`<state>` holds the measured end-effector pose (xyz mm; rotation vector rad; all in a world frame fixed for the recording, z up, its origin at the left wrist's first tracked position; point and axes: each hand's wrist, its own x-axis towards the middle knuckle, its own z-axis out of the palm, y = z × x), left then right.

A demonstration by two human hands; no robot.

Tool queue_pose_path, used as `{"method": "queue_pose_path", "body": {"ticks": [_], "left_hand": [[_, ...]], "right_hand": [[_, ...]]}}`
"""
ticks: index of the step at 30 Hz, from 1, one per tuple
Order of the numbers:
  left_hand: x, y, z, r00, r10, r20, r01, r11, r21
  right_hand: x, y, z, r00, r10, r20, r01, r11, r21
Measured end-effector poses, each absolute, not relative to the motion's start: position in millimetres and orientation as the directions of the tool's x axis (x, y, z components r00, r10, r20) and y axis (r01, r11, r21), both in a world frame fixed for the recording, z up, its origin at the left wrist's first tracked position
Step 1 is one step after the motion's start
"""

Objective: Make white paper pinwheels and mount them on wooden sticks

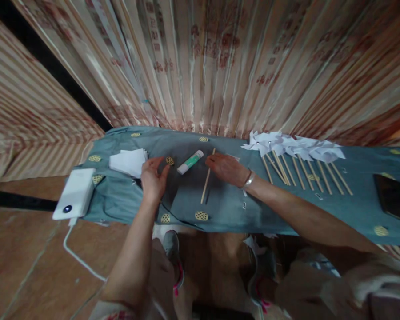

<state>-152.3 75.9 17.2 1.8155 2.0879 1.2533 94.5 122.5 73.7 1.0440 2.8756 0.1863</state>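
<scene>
My left hand [153, 177] rests on the blue-grey cloth [220, 209], fingers loosely spread, holding nothing, just right of a stack of white paper squares [128, 161]. My right hand [226, 168] lies flat and open beside a single wooden stick [207, 178], fingertips close to its upper end. A white glue stick with a green label [190, 162] lies between the two hands. A silver bracelet sits on my right wrist.
A row of several finished white paper pinwheels on sticks [296, 153] lies at the right. A black phone [394, 198] is at far right. A white power bank [74, 193] with a cable sits at the cloth's left edge. Patterned curtain hangs behind.
</scene>
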Motion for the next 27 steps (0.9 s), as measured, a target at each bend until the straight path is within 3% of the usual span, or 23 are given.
{"method": "queue_pose_path", "body": {"ticks": [4, 8, 13, 17, 22, 27], "left_hand": [[-184.2, 62.3, 27.1, -0.352, 0.832, 0.428, 0.835, 0.073, 0.545], [-208.8, 52.9, 24.2, -0.349, 0.868, 0.354, 0.876, 0.167, 0.453], [-228.5, 52.3, 13.0, -0.315, 0.882, 0.349, 0.875, 0.129, 0.466], [-228.6, 55.8, 8.2, -0.331, 0.865, 0.376, 0.883, 0.145, 0.446], [-221.4, 60.6, 11.0, -0.356, 0.859, 0.368, 0.888, 0.189, 0.419], [-217.7, 61.3, 15.2, -0.306, 0.862, 0.404, 0.896, 0.118, 0.427]], "right_hand": [[80.5, 144.1, 56.0, -0.756, 0.653, -0.027, 0.645, 0.752, 0.132], [81.0, 125.8, 55.0, -0.706, 0.699, 0.112, 0.707, 0.706, 0.051], [107.4, 58.4, 49.0, -0.668, 0.690, 0.279, 0.675, 0.720, -0.163], [131.9, 6.6, 31.7, -0.613, 0.737, 0.285, 0.668, 0.676, -0.310], [137.1, -24.5, 15.1, -0.541, 0.785, 0.302, 0.678, 0.619, -0.397], [132.6, -28.5, 9.1, -0.502, 0.801, 0.327, 0.650, 0.599, -0.467]]}}
